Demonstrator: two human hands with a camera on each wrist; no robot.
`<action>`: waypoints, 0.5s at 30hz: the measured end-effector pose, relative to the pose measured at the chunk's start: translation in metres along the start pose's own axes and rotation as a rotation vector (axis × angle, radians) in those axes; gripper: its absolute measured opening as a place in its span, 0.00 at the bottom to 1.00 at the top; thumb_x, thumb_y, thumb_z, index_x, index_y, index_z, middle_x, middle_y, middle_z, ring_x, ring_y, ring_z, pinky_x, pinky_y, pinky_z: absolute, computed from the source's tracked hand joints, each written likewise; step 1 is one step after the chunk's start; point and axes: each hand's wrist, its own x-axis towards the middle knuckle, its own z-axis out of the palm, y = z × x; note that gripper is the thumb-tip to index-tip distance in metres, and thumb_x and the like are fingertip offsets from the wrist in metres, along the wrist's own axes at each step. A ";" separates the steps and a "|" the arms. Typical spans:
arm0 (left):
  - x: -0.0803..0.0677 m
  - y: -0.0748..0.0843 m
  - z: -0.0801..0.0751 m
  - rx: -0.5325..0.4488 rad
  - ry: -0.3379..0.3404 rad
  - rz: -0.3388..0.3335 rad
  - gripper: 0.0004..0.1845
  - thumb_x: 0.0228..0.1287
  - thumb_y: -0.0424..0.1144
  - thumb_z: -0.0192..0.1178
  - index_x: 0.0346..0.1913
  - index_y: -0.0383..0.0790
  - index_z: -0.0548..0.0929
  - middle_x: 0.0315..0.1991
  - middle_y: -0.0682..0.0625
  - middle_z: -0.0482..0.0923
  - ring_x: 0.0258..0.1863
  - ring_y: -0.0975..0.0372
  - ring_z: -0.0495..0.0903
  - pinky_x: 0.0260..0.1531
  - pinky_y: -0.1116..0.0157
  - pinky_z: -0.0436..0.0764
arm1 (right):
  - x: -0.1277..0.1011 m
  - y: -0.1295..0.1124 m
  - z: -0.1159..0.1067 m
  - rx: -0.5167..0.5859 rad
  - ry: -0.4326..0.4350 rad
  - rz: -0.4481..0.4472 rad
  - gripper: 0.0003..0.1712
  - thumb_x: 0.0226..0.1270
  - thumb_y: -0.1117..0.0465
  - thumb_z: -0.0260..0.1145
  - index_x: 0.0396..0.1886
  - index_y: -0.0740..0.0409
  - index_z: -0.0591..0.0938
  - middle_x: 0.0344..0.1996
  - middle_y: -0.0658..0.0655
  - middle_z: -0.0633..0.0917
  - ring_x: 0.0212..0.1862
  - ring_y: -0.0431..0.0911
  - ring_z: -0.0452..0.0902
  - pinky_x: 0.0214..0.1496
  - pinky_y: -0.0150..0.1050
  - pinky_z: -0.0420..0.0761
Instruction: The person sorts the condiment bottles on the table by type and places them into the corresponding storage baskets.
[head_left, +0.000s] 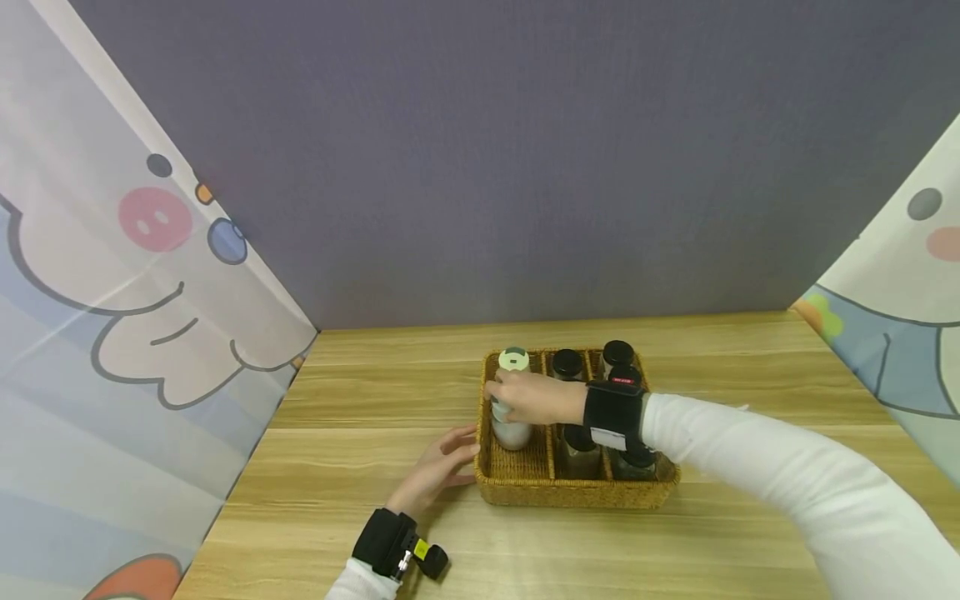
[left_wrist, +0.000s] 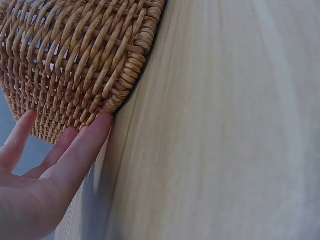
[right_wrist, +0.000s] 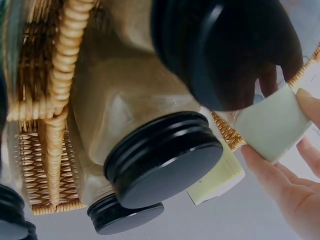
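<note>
Pale-lidded jar (head_left: 512, 417) upright in the left compartment of the wicker basket (head_left: 577, 493), right hand (head_left: 536, 397) in a clenched grip around its lid. Left hand (head_left: 438, 471), fingers (left_wrist: 82, 145) straight, touches the basket's outer wall. Black-lidded jars (head_left: 567, 364) fill neighbouring compartments on the desk (head_left: 360, 400).

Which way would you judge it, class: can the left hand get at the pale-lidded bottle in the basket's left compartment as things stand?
Probably yes. The left hand rests open against the wicker basket wall, just beside that compartment, though the right hand already grips the pale-lidded bottle.
</note>
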 end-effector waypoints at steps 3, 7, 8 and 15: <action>0.000 0.001 0.000 0.004 0.002 0.002 0.32 0.60 0.41 0.55 0.64 0.31 0.57 0.59 0.33 0.59 0.53 0.49 0.69 0.48 0.52 0.74 | 0.002 0.001 -0.001 0.012 -0.025 0.044 0.20 0.55 0.62 0.65 0.48 0.60 0.73 0.43 0.60 0.75 0.40 0.48 0.75 0.36 0.32 0.78; 0.000 0.001 -0.001 0.007 0.002 0.000 0.32 0.60 0.41 0.55 0.64 0.31 0.57 0.60 0.33 0.58 0.53 0.49 0.69 0.48 0.52 0.74 | 0.003 0.002 -0.001 0.025 -0.050 0.087 0.21 0.55 0.61 0.65 0.49 0.58 0.73 0.44 0.59 0.74 0.43 0.47 0.74 0.38 0.32 0.77; 0.000 0.000 -0.001 0.006 0.002 -0.001 0.32 0.60 0.41 0.55 0.64 0.31 0.57 0.60 0.33 0.58 0.53 0.49 0.69 0.48 0.52 0.74 | 0.003 0.002 -0.002 0.028 -0.055 0.092 0.21 0.55 0.61 0.65 0.49 0.58 0.73 0.44 0.59 0.74 0.43 0.47 0.74 0.38 0.32 0.77; 0.001 -0.001 -0.001 0.001 0.005 -0.004 0.33 0.60 0.41 0.55 0.64 0.31 0.57 0.60 0.33 0.58 0.53 0.48 0.68 0.48 0.52 0.74 | 0.002 0.002 -0.010 0.047 -0.090 0.104 0.21 0.56 0.62 0.64 0.52 0.57 0.74 0.50 0.61 0.73 0.46 0.49 0.74 0.40 0.36 0.77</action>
